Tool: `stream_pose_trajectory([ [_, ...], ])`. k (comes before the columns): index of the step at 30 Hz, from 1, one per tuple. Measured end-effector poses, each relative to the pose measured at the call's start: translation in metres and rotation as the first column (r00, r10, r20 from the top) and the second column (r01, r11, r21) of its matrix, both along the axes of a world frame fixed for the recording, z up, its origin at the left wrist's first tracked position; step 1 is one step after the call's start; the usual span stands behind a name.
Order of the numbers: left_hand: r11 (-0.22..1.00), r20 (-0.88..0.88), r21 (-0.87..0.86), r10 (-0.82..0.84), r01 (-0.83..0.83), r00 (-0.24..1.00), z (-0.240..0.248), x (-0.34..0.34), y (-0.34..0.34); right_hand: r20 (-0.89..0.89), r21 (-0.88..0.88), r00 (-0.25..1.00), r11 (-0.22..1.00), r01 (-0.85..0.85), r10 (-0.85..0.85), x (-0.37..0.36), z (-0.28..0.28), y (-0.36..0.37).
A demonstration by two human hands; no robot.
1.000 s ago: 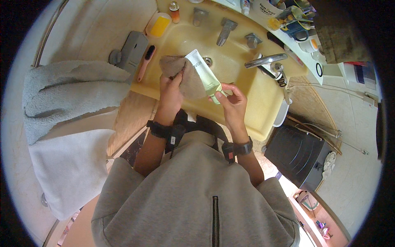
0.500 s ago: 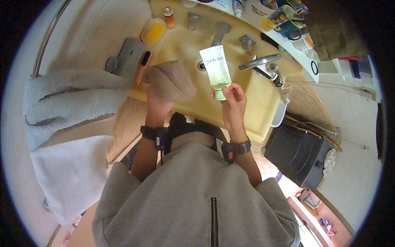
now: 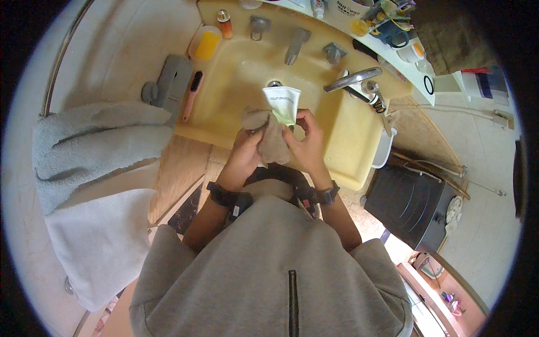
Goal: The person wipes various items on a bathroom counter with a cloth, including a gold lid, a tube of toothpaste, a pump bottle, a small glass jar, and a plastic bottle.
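Observation:
A white and pale green squeeze tube (image 3: 282, 105) is held over the front part of the yellow sink (image 3: 236, 62). My right hand (image 3: 306, 139) grips it near its lower, cap end, which is mostly hidden. My left hand (image 3: 245, 153) is closed on a brownish-grey cloth (image 3: 272, 140), bunched up and pressed against the tube's lower end. Both hands are close together just above the sink's front rim. The right thumb lies at the cloth's edge.
Metal taps (image 3: 296, 46) line the sink's back. A pink-handled brush (image 3: 194, 94), a soap dish (image 3: 205, 45) and an orange bottle (image 3: 224, 23) are along the left rim. A metal shower head (image 3: 352, 80) lies at right. Towels (image 3: 106, 129) hang left; a black appliance (image 3: 409, 201) stands right.
My left hand has brought the cloth rightward to the tube. The tube has come down nearer my body and tilted, and the cloth is now bunched against its lower end.

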State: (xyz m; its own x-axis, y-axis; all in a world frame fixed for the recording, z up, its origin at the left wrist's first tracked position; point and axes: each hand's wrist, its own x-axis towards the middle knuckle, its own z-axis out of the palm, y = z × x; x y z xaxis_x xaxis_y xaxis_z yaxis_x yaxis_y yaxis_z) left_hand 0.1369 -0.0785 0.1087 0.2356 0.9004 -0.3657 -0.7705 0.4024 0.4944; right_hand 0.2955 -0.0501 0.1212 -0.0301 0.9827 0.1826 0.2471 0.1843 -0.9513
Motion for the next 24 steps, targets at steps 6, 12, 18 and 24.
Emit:
stream_pose_trajectory([
  [6,0.997,-0.120,-0.069,0.023,-0.031,0.993,-0.003,-0.003,-0.003,0.308,0.004,0.951,1.000,-0.014,0.012,0.007,0.015,0.007],
  [12,0.993,-0.153,-0.114,0.006,-0.024,0.988,0.001,-0.005,-0.004,0.227,-0.103,0.967,0.985,0.142,-0.115,0.014,0.008,0.008],
  [18,0.997,-0.136,-0.072,-0.003,-0.007,0.991,0.012,0.001,0.001,0.147,-0.139,0.982,0.981,0.138,-0.118,0.007,0.013,0.005],
  [24,0.998,-0.246,-0.007,-0.057,0.057,0.968,0.005,-0.001,-0.001,0.064,-0.262,0.998,0.965,0.001,0.016,0.007,0.006,0.003],
])
